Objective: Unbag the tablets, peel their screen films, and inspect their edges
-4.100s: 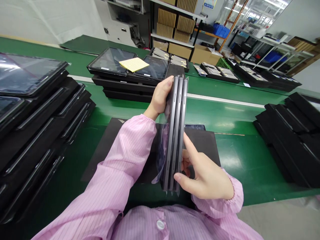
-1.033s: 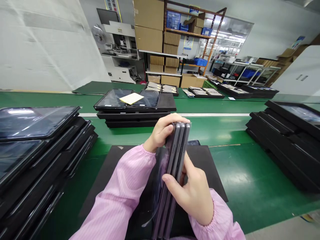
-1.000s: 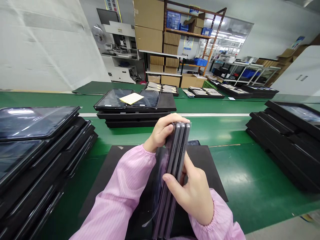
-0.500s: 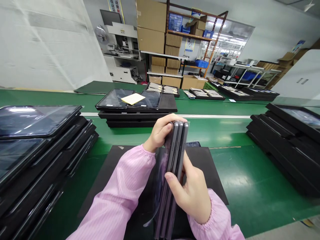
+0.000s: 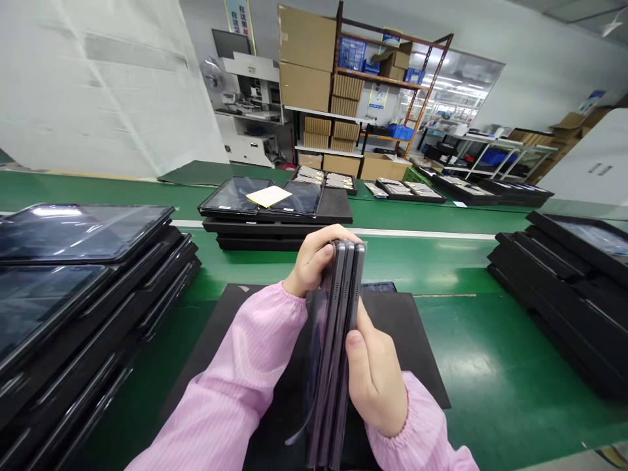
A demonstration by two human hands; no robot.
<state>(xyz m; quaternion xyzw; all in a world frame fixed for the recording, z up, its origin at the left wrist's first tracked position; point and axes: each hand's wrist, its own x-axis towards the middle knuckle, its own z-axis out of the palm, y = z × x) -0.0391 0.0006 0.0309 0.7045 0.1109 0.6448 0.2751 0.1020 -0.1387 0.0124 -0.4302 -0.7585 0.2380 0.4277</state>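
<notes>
Three dark grey tablets (image 5: 336,340) stand on edge, pressed face to face, with their speaker holes and narrow sides toward me. Clear film shows at their left, and a loose strip hangs lower down. My left hand (image 5: 313,261) is closed over their far upper end. My right hand (image 5: 377,373) lies against the right face of the tablets, thumb alongside the near edge; its other fingers are partly hidden. Underneath is a black board (image 5: 405,347). Beyond it, part of another dark screen (image 5: 381,286) shows behind the tablets.
At left rises a tall stack of black trays with tablets (image 5: 93,235). Another black tray stack (image 5: 554,261) stands at right. Ahead, tablets with a yellow paper (image 5: 269,195) lie on more trays. Trays of small pale parts (image 5: 409,190) line the back of the green bench (image 5: 471,340).
My right thumb has slid off the tablets' edges to their right side. The left hand keeps its hold. The view has turned slightly left.
</notes>
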